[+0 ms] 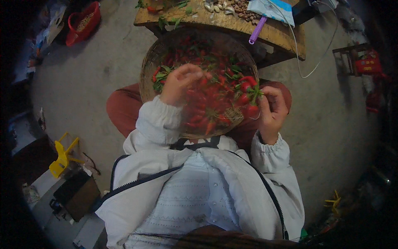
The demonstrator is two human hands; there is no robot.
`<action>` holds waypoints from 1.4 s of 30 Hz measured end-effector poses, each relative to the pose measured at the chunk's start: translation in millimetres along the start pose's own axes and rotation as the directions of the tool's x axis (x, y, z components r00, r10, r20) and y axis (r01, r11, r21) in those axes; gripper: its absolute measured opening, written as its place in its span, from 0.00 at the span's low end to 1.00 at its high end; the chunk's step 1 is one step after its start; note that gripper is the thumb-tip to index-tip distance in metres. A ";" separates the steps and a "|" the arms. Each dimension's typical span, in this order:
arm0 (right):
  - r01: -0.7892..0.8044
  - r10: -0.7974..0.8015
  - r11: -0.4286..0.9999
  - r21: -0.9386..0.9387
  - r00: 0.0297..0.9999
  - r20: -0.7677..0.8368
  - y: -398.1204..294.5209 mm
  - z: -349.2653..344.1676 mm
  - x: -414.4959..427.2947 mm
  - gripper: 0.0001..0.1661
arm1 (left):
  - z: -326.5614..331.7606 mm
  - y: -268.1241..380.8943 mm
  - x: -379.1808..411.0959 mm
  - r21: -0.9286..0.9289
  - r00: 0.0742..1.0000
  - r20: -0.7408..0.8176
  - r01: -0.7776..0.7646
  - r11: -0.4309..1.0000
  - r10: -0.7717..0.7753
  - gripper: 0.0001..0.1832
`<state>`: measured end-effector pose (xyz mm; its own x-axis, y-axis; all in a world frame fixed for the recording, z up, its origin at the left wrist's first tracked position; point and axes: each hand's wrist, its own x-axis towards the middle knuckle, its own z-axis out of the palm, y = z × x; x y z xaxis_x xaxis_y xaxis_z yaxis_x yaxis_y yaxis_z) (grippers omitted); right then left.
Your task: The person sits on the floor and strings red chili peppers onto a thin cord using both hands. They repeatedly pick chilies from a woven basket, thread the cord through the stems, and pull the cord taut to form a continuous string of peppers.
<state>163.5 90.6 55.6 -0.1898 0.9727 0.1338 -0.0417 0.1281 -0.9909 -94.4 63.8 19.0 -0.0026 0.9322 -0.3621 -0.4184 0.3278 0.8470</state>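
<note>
A round woven basket [147, 59] filled with red chili peppers [199, 102] and some green leaves rests at my lap, between my bent knees. At its right rim my right hand [273, 107] pinches the green stems of a bunch of red peppers [248, 93]. A thin pale string [231, 118] runs across the basket below that bunch. My left hand [183, 81] hovers over the left middle of the basket with its fingers curled. Blur at its fingertips hides whether a pepper is between them.
Beyond the basket stands a wooden table [192, 20] bearing garlic cloves [217, 7], small brown nuts or beans [245, 11], a purple handle [258, 30] and a blue-white packet [273, 11]. A white cable [298, 59] hangs off it. Left are a red basket [84, 23] and yellow chair [62, 155].
</note>
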 end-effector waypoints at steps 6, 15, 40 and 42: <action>0.347 -0.292 0.858 -0.379 0.936 0.196 0.2 26.5 2.3 0.10 | 28.8 -5.1 -35.9 -0.084 0.993 -0.118 0.013 0.996 -0.023 0.06; 0.610 -0.481 0.676 -0.414 0.790 0.380 9.6 49.1 2.3 0.14 | 39.3 -14.9 -58.1 -0.148 0.983 -0.182 0.000 0.989 -0.028 0.06; 0.614 -0.490 0.657 -0.437 0.789 0.371 8.7 49.5 0.5 0.12 | 53.5 -5.0 -60.8 -0.103 0.960 -0.279 -0.001 0.995 -0.028 0.04; 0.611 -0.490 0.663 -0.432 0.791 0.367 8.6 49.3 0.2 0.12 | 52.7 -6.0 -60.9 -0.098 0.961 -0.275 0.002 0.995 -0.029 0.04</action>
<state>114.7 82.3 48.0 -0.4893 0.6356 0.5971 0.2805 0.7630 -0.5823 -43.9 13.2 56.5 -0.2401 0.8441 -0.4794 -0.5057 0.3128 0.8040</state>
